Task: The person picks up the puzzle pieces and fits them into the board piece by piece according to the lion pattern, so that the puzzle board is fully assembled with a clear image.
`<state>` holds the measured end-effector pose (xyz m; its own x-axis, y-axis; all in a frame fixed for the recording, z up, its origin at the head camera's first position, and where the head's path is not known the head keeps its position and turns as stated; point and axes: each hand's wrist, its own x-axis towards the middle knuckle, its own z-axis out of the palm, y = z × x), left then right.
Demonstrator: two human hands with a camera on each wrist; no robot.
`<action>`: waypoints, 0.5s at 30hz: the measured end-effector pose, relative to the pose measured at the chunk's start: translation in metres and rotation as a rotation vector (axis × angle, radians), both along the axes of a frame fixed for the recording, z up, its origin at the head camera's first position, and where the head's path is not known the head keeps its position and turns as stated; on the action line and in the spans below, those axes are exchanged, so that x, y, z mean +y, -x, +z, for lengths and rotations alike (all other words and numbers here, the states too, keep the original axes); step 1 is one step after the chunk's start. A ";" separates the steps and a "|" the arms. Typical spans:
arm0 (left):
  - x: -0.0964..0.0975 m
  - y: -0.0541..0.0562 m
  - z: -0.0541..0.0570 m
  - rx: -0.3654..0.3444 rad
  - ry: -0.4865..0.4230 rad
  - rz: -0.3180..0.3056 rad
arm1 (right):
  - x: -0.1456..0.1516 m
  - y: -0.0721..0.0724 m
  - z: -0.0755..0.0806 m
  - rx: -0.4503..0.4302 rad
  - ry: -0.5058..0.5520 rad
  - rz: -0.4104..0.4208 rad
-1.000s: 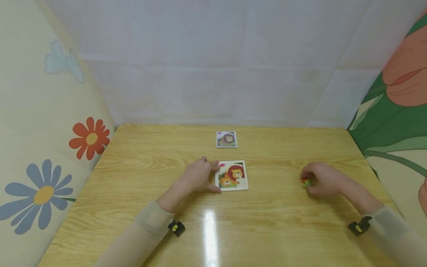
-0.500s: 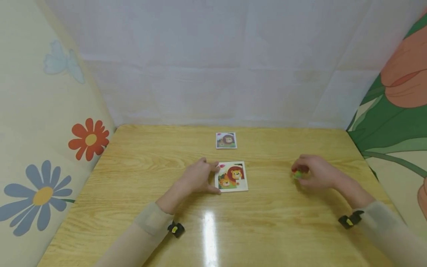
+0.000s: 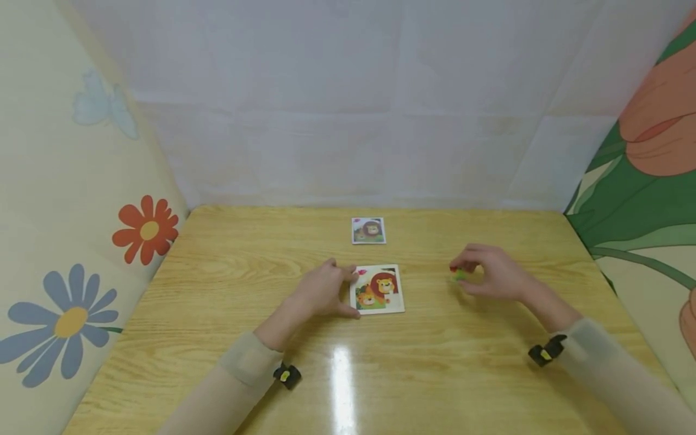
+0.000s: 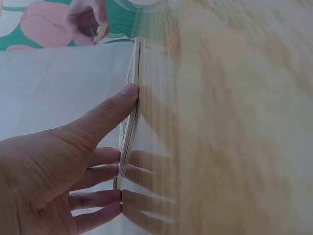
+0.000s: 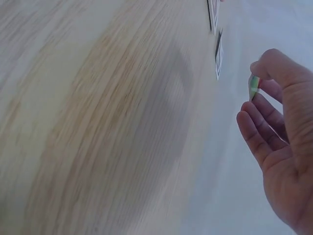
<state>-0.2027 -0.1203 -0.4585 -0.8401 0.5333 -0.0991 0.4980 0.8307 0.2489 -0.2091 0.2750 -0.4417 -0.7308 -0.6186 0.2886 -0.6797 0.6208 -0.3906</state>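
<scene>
A square lion puzzle board (image 3: 377, 290) lies on the table, with a pale gap at its lower right. My left hand (image 3: 325, 289) rests against its left side; the thumb touches the near corner and the fingertips sit along the edge. In the left wrist view the fingers of the left hand (image 4: 63, 156) are mostly straight beside the thin board (image 4: 130, 132). To the right, my right hand (image 3: 497, 275) pinches a small green and red puzzle piece (image 3: 458, 275) above the table. The right wrist view shows that piece (image 5: 254, 87) between thumb and index finger, the other fingers loosely bent.
Behind the board lies a smaller square card (image 3: 368, 231) with the same lion picture. A white cloth (image 3: 348, 121) hangs along the wooden table's (image 3: 435, 374) far edge, and flower-painted walls (image 3: 54, 181) stand at both sides.
The right hand has moved left and slightly away from me, carrying the puzzle piece toward the board. The left hand and the board have stayed put.
</scene>
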 end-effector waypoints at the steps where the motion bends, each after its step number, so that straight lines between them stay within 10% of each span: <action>1: 0.000 0.000 0.000 0.000 0.002 0.000 | -0.002 0.001 0.000 0.000 0.005 0.003; 15: 0.000 0.001 -0.001 -0.006 -0.001 0.004 | -0.039 0.010 0.001 -0.061 0.100 0.056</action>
